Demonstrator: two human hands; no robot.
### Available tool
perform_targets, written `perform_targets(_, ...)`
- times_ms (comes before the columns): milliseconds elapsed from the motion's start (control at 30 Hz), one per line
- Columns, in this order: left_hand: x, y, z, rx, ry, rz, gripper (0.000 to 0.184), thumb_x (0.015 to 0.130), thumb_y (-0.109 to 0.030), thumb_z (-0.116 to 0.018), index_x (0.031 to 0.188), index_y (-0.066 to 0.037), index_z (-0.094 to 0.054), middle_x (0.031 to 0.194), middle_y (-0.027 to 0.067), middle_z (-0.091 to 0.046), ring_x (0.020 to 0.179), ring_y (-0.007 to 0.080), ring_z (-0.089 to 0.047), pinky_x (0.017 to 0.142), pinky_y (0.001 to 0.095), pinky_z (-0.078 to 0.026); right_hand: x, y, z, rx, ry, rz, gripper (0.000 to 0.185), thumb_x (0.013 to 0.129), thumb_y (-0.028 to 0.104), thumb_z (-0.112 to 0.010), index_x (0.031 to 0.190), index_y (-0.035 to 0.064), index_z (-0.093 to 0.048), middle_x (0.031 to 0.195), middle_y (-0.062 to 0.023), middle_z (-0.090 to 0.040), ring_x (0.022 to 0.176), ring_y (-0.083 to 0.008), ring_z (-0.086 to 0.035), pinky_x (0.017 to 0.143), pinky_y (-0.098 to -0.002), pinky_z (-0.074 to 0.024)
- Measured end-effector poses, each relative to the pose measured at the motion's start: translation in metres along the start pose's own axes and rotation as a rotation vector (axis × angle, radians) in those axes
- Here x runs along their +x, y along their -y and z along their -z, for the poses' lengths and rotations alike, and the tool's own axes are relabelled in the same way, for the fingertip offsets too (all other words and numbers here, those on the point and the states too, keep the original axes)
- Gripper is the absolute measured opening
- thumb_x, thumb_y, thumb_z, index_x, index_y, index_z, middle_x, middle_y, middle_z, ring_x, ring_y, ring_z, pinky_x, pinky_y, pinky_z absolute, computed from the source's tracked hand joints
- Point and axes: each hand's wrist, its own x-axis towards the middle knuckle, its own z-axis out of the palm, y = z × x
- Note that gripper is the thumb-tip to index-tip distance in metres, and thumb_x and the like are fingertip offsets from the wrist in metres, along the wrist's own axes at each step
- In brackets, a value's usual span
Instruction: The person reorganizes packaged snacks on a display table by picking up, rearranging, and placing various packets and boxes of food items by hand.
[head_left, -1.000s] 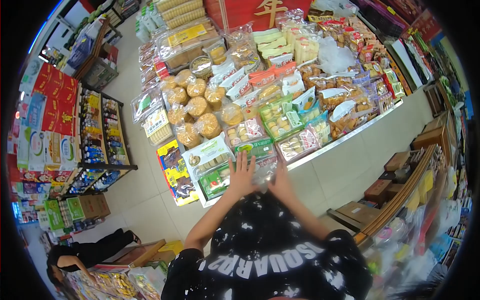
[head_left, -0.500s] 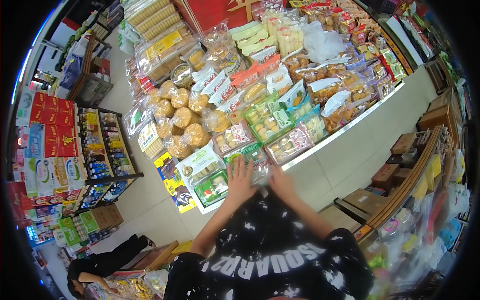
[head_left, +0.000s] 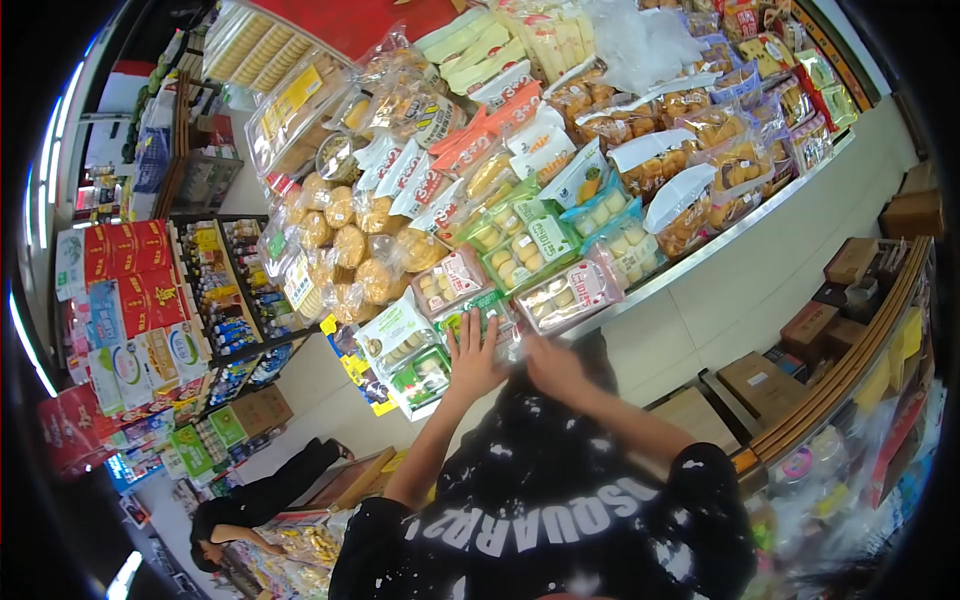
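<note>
My left hand (head_left: 476, 360) lies with its fingers spread over a green pastry pack (head_left: 492, 312) at the near edge of the display. My right hand (head_left: 556, 368) is by that pack's right end, at its clear wrapper; blur hides the exact position of its fingers. A white-topped pastry pack (head_left: 391, 335) and a small green pack (head_left: 420, 377) sit to the left of my left hand. Beyond the hands lie a pink-labelled pastry box (head_left: 568, 297), another pink pack (head_left: 450, 281) and a larger green pastry pack (head_left: 530, 250).
Bagged round cakes (head_left: 375, 280) and bagged breads (head_left: 650, 165) fill the display behind. Its metal edge (head_left: 690, 262) runs up to the right. Cardboard boxes (head_left: 765, 385) stand at the right. On the left are a drinks shelf (head_left: 230, 290) and another person (head_left: 270, 500) bending over goods.
The view has tilted and shifted, so the display looks turned. My left hand stays flat on the green pack. My right hand has moved slightly and its fingers look more bent.
</note>
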Motion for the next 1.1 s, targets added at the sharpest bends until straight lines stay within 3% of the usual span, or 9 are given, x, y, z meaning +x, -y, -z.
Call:
perform_targets(67,0.003,-0.003,0.003,-0.007,0.011,0.004,0.107,0.063,-0.037,-0.082,0.151,-0.01,-0.028,0.157,0.0254,-0.016,0.146,0.0431,-0.014,0.113,0.0651,-0.007,0.004,-0.008,0.009,0.089,0.275,-0.001,0.065,0.081,0.02,-0.063,0.138,0.0008,-0.037,0.121,-0.0209,-0.057,0.085,-0.0336,-0.067,0.069,-0.0421,-0.0555)
perform_targets(200,0.008,-0.005,-0.002,0.014,-0.052,-0.013,0.105,0.064,-0.032,-0.083,0.151,-0.009,-0.028,0.157,0.026,-0.016,0.145,0.0446,-0.017,0.113,0.0648,-0.008,0.006,-0.011,0.018,0.387,0.308,-0.009,0.083,0.082,0.024,-0.061,0.148,-0.001,-0.017,0.143,-0.0273,-0.039,0.098,-0.0412,-0.063,0.08,-0.045,-0.0547)
perform_targets(267,0.009,-0.007,-0.002,0.02,-0.05,-0.005,0.105,0.063,-0.029,-0.082,0.151,-0.01,-0.028,0.157,0.0255,-0.017,0.145,0.0441,-0.018,0.114,0.0639,-0.009,0.016,-0.013,0.018,0.527,0.486,-0.081,0.097,0.082,0.023,-0.064,0.149,-0.0068,-0.001,0.154,-0.0303,-0.019,0.13,-0.0464,-0.041,0.105,-0.0452,-0.0399)
perform_targets(467,0.001,-0.012,-0.005,0.053,-0.051,0.08,0.105,0.061,-0.02,-0.081,0.151,-0.01,-0.028,0.157,0.0237,-0.019,0.145,0.0412,-0.019,0.115,0.06,-0.012,0.025,-0.011,0.007,0.631,0.499,-0.111,0.099,0.081,0.022,-0.062,0.149,-0.0096,0.002,0.152,-0.0361,-0.015,0.142,-0.0459,-0.022,0.116,-0.0419,-0.025)
perform_targets(567,-0.007,-0.017,-0.009,0.028,-0.134,0.143,0.104,0.062,-0.019,-0.079,0.151,-0.008,-0.028,0.157,0.0232,-0.019,0.146,0.0407,-0.019,0.116,0.0588,-0.013,0.022,-0.011,-0.008,0.505,0.391,-0.039,0.096,0.082,0.027,-0.06,0.147,-0.0125,-0.001,0.151,-0.0371,-0.017,0.133,-0.0497,-0.035,0.106,-0.0442,-0.039)
perform_targets(733,-0.015,-0.015,-0.02,0.034,-0.116,0.249,0.113,0.062,-0.038,-0.081,0.152,-0.004,-0.021,0.159,0.0245,-0.013,0.147,0.0424,-0.011,0.116,0.0587,-0.007,0.03,-0.004,-0.01,0.535,0.398,-0.038,0.098,0.081,0.024,-0.063,0.147,-0.0124,-0.001,0.15,-0.0379,-0.017,0.133,-0.0501,-0.035,0.107,-0.0449,-0.0382)
perform_targets(900,-0.02,-0.013,-0.025,-0.065,-0.201,0.261,0.107,0.064,-0.036,-0.076,0.152,-0.005,-0.024,0.158,0.0228,-0.016,0.147,0.0403,-0.013,0.116,0.0592,-0.008,0.036,0.006,0.002,0.472,0.351,-0.018,0.095,0.081,0.021,-0.064,0.146,-0.0123,-0.005,0.148,-0.0361,-0.022,0.133,-0.049,-0.036,0.107,-0.0449,-0.038)
perform_targets(967,-0.027,-0.009,-0.024,-0.084,-0.2,0.248,0.107,0.065,-0.037,-0.076,0.152,-0.005,-0.023,0.159,0.0228,-0.015,0.147,0.0403,-0.012,0.116,0.0597,-0.008,0.034,0.018,0.006,0.53,0.404,-0.175,0.087,0.081,0.02,-0.064,0.145,-0.0101,-0.013,0.146,-0.0338,-0.028,0.133,-0.0482,-0.036,0.107,-0.0449,-0.0382)
perform_targets(1100,-0.028,-0.007,-0.02,-0.125,-0.227,0.232,0.107,0.067,-0.041,-0.076,0.152,-0.004,-0.023,0.158,0.0254,-0.013,0.148,0.0406,-0.009,0.116,0.0597,-0.003,0.023,0.031,0.0,0.384,0.246,-0.087,0.081,0.081,0.02,-0.064,0.143,-0.0073,-0.021,0.144,-0.0325,-0.032,0.131,-0.0479,-0.039,0.106,-0.0452,-0.0388)
